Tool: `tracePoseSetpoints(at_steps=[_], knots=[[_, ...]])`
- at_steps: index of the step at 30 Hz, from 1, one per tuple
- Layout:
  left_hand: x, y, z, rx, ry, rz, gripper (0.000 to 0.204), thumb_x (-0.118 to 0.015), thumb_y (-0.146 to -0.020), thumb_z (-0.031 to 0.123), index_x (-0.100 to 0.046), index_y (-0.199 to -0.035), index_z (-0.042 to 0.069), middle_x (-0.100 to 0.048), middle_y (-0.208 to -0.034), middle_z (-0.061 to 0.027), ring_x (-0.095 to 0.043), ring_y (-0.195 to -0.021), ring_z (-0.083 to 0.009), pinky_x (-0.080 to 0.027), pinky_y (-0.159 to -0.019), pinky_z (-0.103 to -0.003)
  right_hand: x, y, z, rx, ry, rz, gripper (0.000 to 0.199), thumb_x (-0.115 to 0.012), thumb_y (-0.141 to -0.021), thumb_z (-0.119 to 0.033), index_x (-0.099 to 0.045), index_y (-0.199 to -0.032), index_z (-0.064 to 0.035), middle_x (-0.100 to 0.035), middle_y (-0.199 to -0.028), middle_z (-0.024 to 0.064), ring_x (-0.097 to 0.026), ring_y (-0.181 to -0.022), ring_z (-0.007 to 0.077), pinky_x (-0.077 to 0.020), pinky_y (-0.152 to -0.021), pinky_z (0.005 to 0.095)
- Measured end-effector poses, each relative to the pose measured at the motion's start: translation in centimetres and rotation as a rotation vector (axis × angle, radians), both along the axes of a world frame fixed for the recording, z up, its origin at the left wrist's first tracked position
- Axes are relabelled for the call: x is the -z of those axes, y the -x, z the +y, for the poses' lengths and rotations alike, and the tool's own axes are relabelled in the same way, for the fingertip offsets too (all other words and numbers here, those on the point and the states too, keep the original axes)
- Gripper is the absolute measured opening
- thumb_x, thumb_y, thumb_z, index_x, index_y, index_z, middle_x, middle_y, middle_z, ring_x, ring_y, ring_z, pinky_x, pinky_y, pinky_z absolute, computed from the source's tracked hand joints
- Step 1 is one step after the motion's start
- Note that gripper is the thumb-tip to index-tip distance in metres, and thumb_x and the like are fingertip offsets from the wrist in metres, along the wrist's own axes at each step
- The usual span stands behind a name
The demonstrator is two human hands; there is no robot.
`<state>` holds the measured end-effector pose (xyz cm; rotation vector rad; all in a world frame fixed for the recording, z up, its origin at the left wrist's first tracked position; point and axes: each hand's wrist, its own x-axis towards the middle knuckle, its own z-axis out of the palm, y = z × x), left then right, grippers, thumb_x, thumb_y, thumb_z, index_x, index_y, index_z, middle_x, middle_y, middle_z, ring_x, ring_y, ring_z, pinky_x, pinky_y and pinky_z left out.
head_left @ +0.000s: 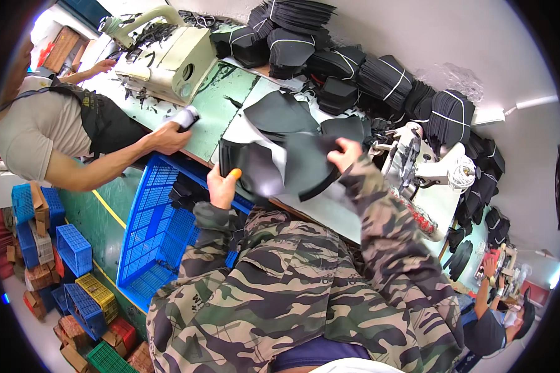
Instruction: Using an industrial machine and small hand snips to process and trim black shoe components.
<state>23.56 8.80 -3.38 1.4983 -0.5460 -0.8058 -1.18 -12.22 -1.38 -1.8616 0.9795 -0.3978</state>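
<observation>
A: What could slip here?

B: From the left: the blue crate [152, 230] sits below the table [214, 121] edge, so a loose black piece [274, 165] could drop into it if the grip eases.

A: And the fingers?

B: Left hand [219, 186] fingers pinch the piece's left edge; right hand [347, 155] fingers clamp its upper right corner. The piece hangs between them, above the table edge, sagging in the middle

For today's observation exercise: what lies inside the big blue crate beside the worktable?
Inside the blue crate, a few dark pieces lie at its upper end; the rest shows bare mesh floor. The left hand and camouflage sleeve cover its right corner, so anything there is hidden.
</observation>
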Motion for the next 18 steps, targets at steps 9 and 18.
tracePoseSetpoints(at_steps=[9, 18], knots=[[-0.6, 3.4, -3.9, 0.163, -0.247, -0.31, 0.039, -0.056, -0.066, 0.008, -0.059, -0.103, -0.005, -0.065, -0.084, -0.0196, -0.064, -0.077, -0.0254, -0.048, -0.073, -0.033, -2.8, -2.2, 0.1, -0.002, 0.506, 0.464, 0.052, -0.061, -0.07, -0.025, -0.048, -0.112, 0.0025, -0.054, -0.102, 0.0239, -0.055, -0.093, 0.0371, -0.0439, -0.082, 0.0449], [1.8, 4.1, -4.3, 0.421, -0.247, -0.15, 0.032, -0.035, -0.082, 0.002, -0.056, -0.105, -0.005, -0.056, -0.079, -0.0028, -0.049, -0.073, -0.0099, -0.042, -0.061, -0.025, 2.2, -6.0, 9.1, -0.157, 0.015, 0.271, 0.093, -0.074, -0.06, -0.05, -0.04, -0.125, 0.0073, -0.048, -0.12, 0.0264, -0.049, -0.112, 0.0378, -0.041, -0.095, 0.0399]])
